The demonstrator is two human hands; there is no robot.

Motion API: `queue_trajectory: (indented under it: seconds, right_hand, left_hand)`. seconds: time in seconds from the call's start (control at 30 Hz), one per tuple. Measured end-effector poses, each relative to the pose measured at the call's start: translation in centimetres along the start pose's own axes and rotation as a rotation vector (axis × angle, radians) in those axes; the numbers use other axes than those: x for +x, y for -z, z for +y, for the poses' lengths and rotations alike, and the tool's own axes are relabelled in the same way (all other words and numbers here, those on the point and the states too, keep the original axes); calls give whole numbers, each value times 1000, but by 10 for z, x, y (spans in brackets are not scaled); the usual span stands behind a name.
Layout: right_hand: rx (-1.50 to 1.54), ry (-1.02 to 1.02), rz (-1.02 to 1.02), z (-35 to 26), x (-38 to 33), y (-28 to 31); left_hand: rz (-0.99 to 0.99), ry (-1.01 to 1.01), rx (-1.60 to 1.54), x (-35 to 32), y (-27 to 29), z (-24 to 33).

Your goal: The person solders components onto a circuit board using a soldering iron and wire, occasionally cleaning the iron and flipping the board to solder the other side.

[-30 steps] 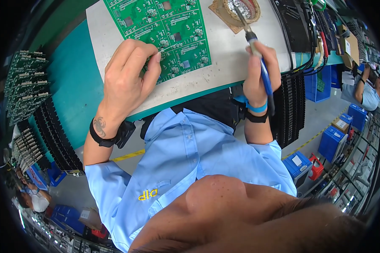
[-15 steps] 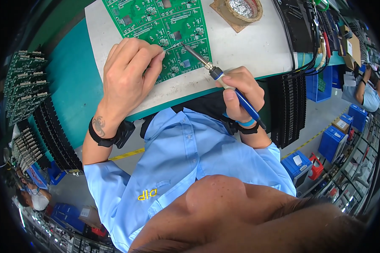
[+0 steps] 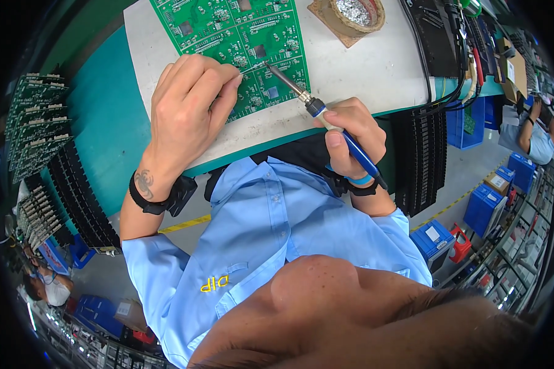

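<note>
A green panel of circuit boards point(image 3: 271, 38) lies on a white sheet on the bench in front of me. My right hand point(image 3: 356, 136) is wrapped round a soldering iron point(image 3: 317, 108) with a blue and white handle. The iron's metal tip rests at or just above the panel, near a small dark square chip point(image 3: 260, 51). Over the panel's left part sits my left hand point(image 3: 192, 95), fingers curled and thumb pressed toward the index finger. Whatever those fingertips pinch is too small or hidden to make out.
A round tub of silvery scraps point(image 3: 358, 13) stands on a brown square board beyond the panel. Cables point(image 3: 458, 43) run along the bench's right side. Upright circuit boards point(image 3: 37, 123) fill a black rack at left; another black rack point(image 3: 421, 154) stands at right. Other people work farther off.
The panel and the tub sit very slightly farther right in the picture. Both hands and the soldering iron hold nearly the same place.
</note>
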State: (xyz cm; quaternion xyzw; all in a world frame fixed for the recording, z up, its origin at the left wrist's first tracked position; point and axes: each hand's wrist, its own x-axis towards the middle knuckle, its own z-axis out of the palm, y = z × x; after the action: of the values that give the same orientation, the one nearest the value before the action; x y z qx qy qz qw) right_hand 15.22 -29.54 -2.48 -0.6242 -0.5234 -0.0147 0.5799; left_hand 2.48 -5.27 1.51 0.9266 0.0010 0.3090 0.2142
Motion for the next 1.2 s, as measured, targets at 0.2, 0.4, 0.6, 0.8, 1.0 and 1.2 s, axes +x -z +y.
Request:
queue_trajectory:
  seconds: [0.2,0.4,0.6,0.8,1.0,1.2]
  right_hand:
    - [-2,5,-9,0,2,0]
    - [-11,-4,-20,-3,0,2]
    - [-10,1,-11,-2,-2,2]
    - [-11,1,-8,-5,-3,5]
    - [-75,57,71,6,3,22]
    - [-269,-84,184,41,30,34]
  left_hand:
    - [-59,18,22,0,3,1]
    - [-68,23,32,0,4,3]
    - [-71,18,25,1,4,3]
    - [-45,20,16,0,4,3]
    - [29,87,-61,1,9,8]
    - [-90,310,-207,11,25,23]
